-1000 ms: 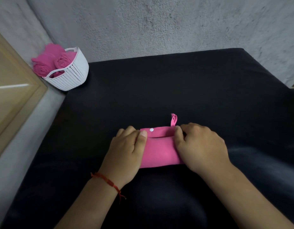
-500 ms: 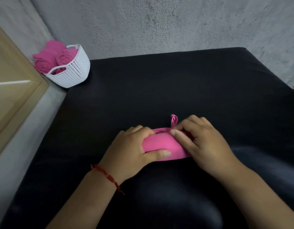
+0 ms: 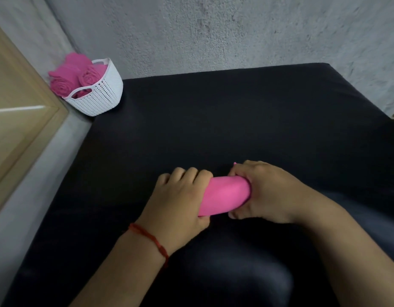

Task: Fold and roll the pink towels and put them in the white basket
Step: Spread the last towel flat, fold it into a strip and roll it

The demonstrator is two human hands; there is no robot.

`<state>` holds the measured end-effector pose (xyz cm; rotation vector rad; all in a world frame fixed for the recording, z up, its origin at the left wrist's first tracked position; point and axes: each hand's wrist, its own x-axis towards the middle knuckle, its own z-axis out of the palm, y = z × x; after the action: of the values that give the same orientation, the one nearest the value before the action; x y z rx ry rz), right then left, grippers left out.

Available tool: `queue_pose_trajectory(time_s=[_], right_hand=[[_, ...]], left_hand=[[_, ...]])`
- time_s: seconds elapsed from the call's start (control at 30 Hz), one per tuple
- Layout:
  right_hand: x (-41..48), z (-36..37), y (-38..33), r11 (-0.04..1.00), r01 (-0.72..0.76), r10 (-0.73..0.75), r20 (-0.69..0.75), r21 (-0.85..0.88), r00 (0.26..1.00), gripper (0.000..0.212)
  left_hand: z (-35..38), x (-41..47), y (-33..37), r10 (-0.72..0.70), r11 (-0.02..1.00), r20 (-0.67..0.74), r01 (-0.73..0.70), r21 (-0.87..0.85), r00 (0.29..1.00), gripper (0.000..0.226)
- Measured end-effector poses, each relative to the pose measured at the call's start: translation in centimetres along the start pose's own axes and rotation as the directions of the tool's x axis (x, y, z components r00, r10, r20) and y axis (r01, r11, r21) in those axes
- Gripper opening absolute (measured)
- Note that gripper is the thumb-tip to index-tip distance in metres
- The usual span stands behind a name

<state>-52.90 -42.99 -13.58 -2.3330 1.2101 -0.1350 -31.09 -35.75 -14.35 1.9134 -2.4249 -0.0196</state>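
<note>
A rolled pink towel (image 3: 224,196) is held between both hands, low over the black surface (image 3: 213,120). My left hand (image 3: 180,200) wraps around its left end. Closed over its right end is my right hand (image 3: 264,191), with a bit of pink loop peeking above the fingers. The white woven basket (image 3: 100,96) stands at the far left corner against the wall. Several rolled pink towels (image 3: 76,76) stick out of its top.
A grey rough wall (image 3: 235,34) runs behind the black surface. A light wooden frame (image 3: 19,120) and a grey ledge lie along the left side. My dark-clothed leg (image 3: 235,273) is at the bottom.
The folded towel lying flat has been rolled up into a tube. Both hands closed around its ends and lifted it slightly, tilting it.
</note>
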Motion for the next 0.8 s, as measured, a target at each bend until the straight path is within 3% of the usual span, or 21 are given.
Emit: queue_pose_trajectory(time_s=[0.13, 0.2, 0.3, 0.37, 0.47, 0.53, 0.6, 0.67, 0.73, 0.8], right_hand=[[0.0, 0.3, 0.3, 0.999, 0.031, -0.030, -0.024, 0.010, 0.999, 0.065], [-0.5, 1.0, 0.6, 0.992, 0.127, -0.124, -0.090, 0.029, 0.988, 0.077], [-0.7, 1.5, 0.9, 0.967, 0.237, -0.228, -0.108, 0.088, 0.968, 0.083], [-0.5, 1.4, 0.7, 0.961, 0.255, -0.246, -0.093, 0.109, 0.965, 0.080], [-0.2, 0.8, 0.3, 0.957, 0.234, -0.221, -0.092, 0.170, 0.971, 0.072], [-0.5, 0.2, 0.2, 0.945, 0.194, -0.176, -0.090, 0.265, 0.980, 0.070], [-1.1, -0.4, 0.3, 0.920, 0.169, -0.136, -0.116, 0.353, 0.984, 0.073], [-1.6, -0.9, 0.1, 0.856, 0.172, -0.121, -0.134, 0.488, 0.984, 0.076], [-1.7, -1.3, -0.3, 0.779, 0.182, -0.143, -0.112, 0.600, 0.983, 0.078], [-1.5, -1.3, -0.6, 0.738, 0.187, -0.178, -0.080, 0.649, 0.981, 0.077]], left_hand=[[0.0, 1.1, 1.7, -0.143, 0.987, -0.008, 0.142, -0.073, 0.990, 0.059], [-0.8, 1.5, 0.8, -0.169, 0.965, 0.114, 0.188, -0.183, 0.979, 0.051], [-2.4, 1.3, -0.7, -0.166, 0.881, 0.382, 0.311, -0.357, 0.909, 0.046], [-2.9, 0.7, -1.0, -0.141, 0.889, 0.435, 0.307, -0.340, 0.889, 0.049], [-2.5, 0.4, 0.1, -0.086, 0.991, 0.249, 0.107, -0.075, 0.965, 0.062], [-1.6, 0.5, 1.1, -0.048, 0.999, 0.081, 0.050, -0.020, 0.996, 0.066], [-1.4, 0.7, 1.5, -0.072, 0.989, 0.054, 0.078, -0.129, 0.996, 0.063], [-2.0, 0.7, 0.7, -0.103, 0.936, 0.122, 0.138, -0.323, 0.987, 0.056], [-2.8, 0.4, -0.5, -0.069, 0.811, 0.237, 0.193, -0.552, 0.969, 0.051], [-3.5, 0.1, -1.2, 0.040, 0.620, 0.389, 0.283, -0.732, 0.920, 0.054]])
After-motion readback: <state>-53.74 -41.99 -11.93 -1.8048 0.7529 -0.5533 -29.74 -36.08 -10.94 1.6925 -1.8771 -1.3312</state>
